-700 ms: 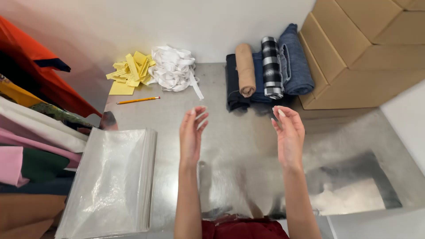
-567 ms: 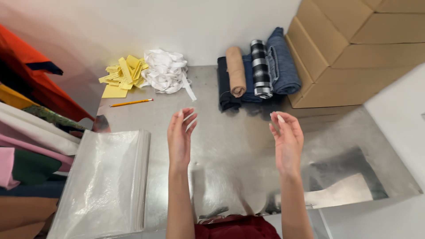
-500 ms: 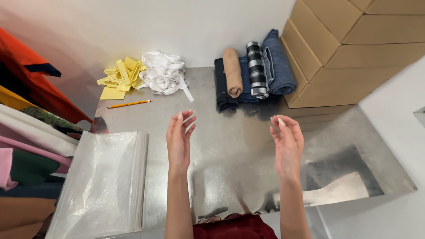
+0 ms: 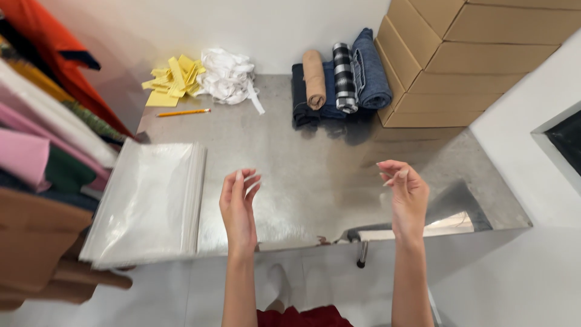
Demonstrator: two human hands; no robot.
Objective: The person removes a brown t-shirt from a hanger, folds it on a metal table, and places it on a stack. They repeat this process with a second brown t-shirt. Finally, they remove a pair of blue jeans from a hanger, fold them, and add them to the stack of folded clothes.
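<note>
My left hand point(image 4: 239, 206) hovers over the front of a shiny metal table point(image 4: 315, 163), palm turned inward, fingers loosely spread and holding nothing. My right hand point(image 4: 405, 197) hangs near the table's front right edge, fingers slightly curled and apart, also holding nothing. A stack of clear plastic bags point(image 4: 148, 200) lies just left of my left hand. Rolled fabrics point(image 4: 336, 72) in dark blue, tan, black-and-white check and denim lie at the back of the table.
Yellow paper strips point(image 4: 172, 79), a heap of white fabric strips point(image 4: 230, 75) and an orange pencil point(image 4: 183, 112) lie at the back left. Stacked cardboard boxes point(image 4: 466, 54) fill the back right. Hanging clothes point(image 4: 48, 133) crowd the left side.
Both hands have drawn back toward the table's front edge and moved further apart. The view has pulled away, showing the floor beneath.
</note>
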